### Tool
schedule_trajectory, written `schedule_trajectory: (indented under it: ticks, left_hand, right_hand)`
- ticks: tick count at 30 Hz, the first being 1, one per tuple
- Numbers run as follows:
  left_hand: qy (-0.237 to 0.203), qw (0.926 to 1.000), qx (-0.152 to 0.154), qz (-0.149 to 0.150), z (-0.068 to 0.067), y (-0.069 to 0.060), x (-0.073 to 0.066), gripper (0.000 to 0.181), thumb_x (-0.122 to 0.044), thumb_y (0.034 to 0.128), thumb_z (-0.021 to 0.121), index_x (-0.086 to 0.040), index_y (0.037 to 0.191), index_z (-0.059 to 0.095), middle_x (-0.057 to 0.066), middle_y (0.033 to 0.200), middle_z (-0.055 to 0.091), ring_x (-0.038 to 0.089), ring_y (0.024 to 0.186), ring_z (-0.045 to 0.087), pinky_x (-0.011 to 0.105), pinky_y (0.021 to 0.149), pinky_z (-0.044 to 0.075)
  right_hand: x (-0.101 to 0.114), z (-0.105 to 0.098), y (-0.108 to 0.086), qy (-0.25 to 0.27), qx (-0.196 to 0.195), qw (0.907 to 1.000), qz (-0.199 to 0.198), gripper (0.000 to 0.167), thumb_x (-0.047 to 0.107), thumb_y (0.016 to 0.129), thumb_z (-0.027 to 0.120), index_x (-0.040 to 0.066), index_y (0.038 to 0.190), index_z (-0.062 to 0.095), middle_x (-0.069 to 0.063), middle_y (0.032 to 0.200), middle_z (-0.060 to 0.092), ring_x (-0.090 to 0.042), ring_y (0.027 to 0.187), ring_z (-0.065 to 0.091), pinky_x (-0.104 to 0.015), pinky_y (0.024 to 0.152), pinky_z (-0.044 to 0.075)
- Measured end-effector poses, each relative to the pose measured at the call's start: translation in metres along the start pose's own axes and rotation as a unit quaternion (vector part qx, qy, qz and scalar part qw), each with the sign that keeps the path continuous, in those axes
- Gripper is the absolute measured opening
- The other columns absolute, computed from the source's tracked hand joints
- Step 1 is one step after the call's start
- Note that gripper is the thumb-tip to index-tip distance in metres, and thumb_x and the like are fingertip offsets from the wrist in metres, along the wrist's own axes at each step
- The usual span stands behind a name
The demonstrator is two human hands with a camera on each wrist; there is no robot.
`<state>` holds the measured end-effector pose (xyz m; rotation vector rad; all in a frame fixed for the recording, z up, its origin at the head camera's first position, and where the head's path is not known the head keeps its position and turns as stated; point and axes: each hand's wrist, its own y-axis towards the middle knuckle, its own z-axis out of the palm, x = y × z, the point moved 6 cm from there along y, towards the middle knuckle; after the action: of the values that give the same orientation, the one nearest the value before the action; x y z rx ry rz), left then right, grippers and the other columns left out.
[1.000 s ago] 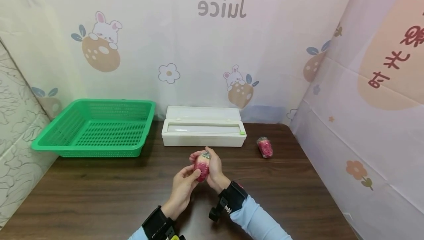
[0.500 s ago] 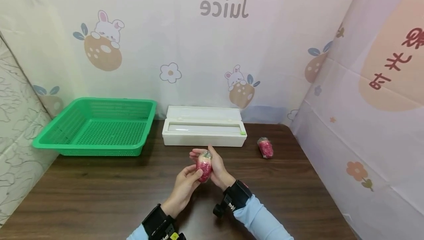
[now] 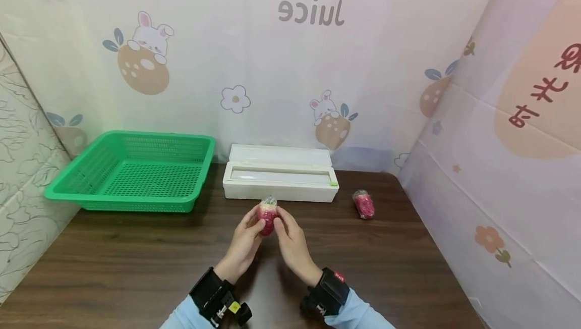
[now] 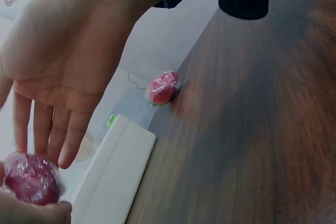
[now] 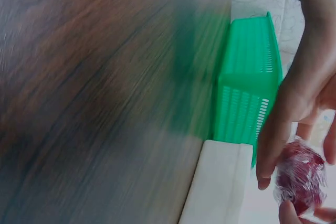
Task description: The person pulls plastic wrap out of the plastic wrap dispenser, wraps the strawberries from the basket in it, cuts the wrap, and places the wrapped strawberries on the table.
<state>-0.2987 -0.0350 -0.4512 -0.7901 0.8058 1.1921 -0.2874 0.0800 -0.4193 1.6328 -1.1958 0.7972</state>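
Observation:
A strawberry (image 3: 267, 216) in clear cling film, red with a pale shoulder and green top, stands upright above the table. My left hand (image 3: 242, 245) holds it, thumb in front and fingers on its left side. At its right side, my right hand (image 3: 294, 248) has its fingertips close up; the left wrist view shows those fingers nearly straight, and whether they touch is hard to tell. The film glints on the strawberry (image 4: 34, 179) there, and wrinkles show on the strawberry (image 5: 302, 177) in the right wrist view. A second wrapped strawberry (image 3: 363, 204) lies at the right.
Behind my hands is a white cling film dispenser (image 3: 279, 191), its lid (image 3: 280, 155) raised. A green perforated basket (image 3: 122, 203) stands at the back left of the dark wooden table (image 3: 113, 268). Printed cloths surround the table at the back and sides.
The held strawberry has moved slightly left and up and stands more upright. My right palm, earlier cupped behind it, has drawn round to its right side. The camera has shifted a little.

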Motion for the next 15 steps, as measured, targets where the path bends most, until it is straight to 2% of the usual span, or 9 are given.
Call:
schedule_trajectory:
  ticks: [4,7,9,12,15]
  left_hand:
    - [-0.046,0.9975,0.053,-0.001,0.009,-0.001,0.002,0.053,-0.022,0.1001,0.032,-0.003,0.146,0.012,0.019,0.150,0.015,0.027,0.136,0.023,0.039,0.112,0.019]
    - [-0.055,0.9954,0.078,-0.002,0.014,-0.003,0.005,0.054,-0.027,0.1011,0.026,-0.004,0.146,0.009,0.016,0.152,0.012,0.023,0.138,0.021,0.036,0.112,0.019]
    - [-0.048,0.9954,0.083,-0.002,0.017,-0.003,0.007,0.054,-0.029,0.1012,0.025,-0.004,0.146,0.009,0.016,0.152,0.012,0.019,0.135,0.027,0.031,0.109,0.024]
    - [-0.033,0.9963,0.079,-0.004,0.019,-0.005,0.010,0.054,-0.031,0.1011,0.025,-0.004,0.146,0.010,0.016,0.152,0.014,0.016,0.131,0.032,0.026,0.104,0.028]
    - [-0.029,0.9958,0.087,-0.003,0.020,-0.006,0.010,0.056,-0.031,0.1011,0.024,-0.003,0.146,0.008,0.016,0.153,0.011,0.022,0.137,0.024,0.033,0.110,0.022]
  right_hand:
    - [-0.005,-0.002,0.004,0.002,-0.032,0.9994,0.009,0.057,0.026,0.085,0.065,-0.001,0.130,0.044,-0.017,0.133,0.041,-0.030,0.118,0.047,-0.040,0.091,0.047]
    - [-0.010,-0.006,0.007,-0.032,-0.059,0.9975,0.024,0.060,0.026,0.075,0.075,0.003,0.123,0.048,-0.012,0.122,0.046,-0.024,0.107,0.052,-0.029,0.081,0.052]
    - [-0.011,-0.009,0.008,-0.068,-0.072,0.9947,0.029,0.060,0.029,0.072,0.078,0.006,0.118,0.049,-0.008,0.114,0.049,-0.020,0.100,0.053,-0.023,0.075,0.051]
    - [-0.011,-0.013,0.008,-0.108,-0.086,0.9901,0.024,0.057,0.030,0.070,0.079,0.008,0.114,0.051,-0.004,0.107,0.052,-0.018,0.092,0.054,-0.021,0.069,0.050]
    - [-0.009,-0.017,0.008,-0.122,-0.092,0.9882,0.007,0.055,0.027,0.069,0.079,0.008,0.113,0.054,-0.004,0.104,0.056,-0.018,0.089,0.057,-0.022,0.068,0.052]
